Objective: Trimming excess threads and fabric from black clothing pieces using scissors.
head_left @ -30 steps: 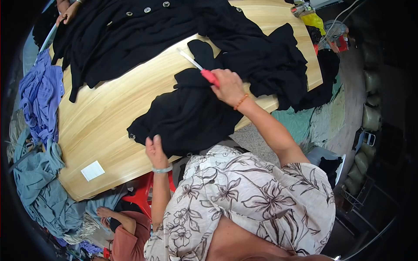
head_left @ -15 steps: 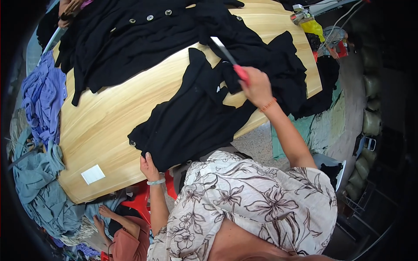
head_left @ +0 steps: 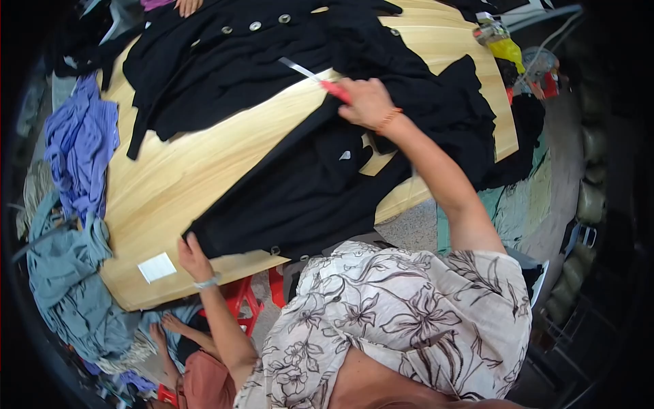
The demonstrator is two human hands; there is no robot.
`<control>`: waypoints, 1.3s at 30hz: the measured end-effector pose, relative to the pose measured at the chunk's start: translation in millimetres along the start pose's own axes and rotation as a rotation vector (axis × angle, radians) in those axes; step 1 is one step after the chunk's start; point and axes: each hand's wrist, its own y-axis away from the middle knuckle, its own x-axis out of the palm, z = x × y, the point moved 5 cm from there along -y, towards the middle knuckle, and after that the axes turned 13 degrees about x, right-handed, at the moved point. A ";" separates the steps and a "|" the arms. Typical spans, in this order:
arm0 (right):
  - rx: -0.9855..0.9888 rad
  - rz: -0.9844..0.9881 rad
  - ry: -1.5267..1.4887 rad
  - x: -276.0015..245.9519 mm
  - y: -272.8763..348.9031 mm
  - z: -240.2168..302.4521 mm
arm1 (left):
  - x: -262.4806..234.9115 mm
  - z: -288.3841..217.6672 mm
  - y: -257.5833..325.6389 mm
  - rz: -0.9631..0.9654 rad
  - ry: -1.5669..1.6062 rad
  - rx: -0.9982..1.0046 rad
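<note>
Head view, looking down on a round wooden desk point(head_left: 204, 170) strewn with dark clothing. At centre frame I see a black garment point(head_left: 306, 191) spread flat, its lower hem hanging over the near edge of the desk. My left hand point(head_left: 193, 257), at lower left, has its fingers curled over the garment's corner, pinning the cloth against the desk edge. My right hand point(head_left: 368, 102), upper centre, is closed around the red handle of a slim tool point(head_left: 315, 75) whose pale blade points toward the upper left; it looks like a cutter or marking tool, though the view is too small for me to be sure. The blade tip lies just beside the edge of a second black coat with buttons point(head_left: 231, 61), which fills the upper part of the frame. Another person's hand point(head_left: 185, 5) rests on that coat at the top edge. Blue and grey fabric point(head_left: 78, 157) is heaped along the left rim, a small white label point(head_left: 157, 267) sits on the desk at lower left, and a yellow object point(head_left: 505, 48) lies at upper right.

Step in hand, as I judge it: smoothing and tensioning the garment while working along it with the tool. The next move calls for keeping the cloth taut from the corner and guiding the blade steadily.
</note>
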 end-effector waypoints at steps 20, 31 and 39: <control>0.195 0.162 0.111 -8.7 75.2 -85.1 | 78.0 -42.0 -1.1 -0.025 -0.408 0.460; 0.277 0.418 -0.002 -42.1 157.5 -89.2 | 319.0 -224.6 35.9 0.618 -0.126 1.010; 0.214 0.523 0.124 -40.3 156.8 -71.8 | 355.5 -209.3 38.1 0.788 -0.431 1.081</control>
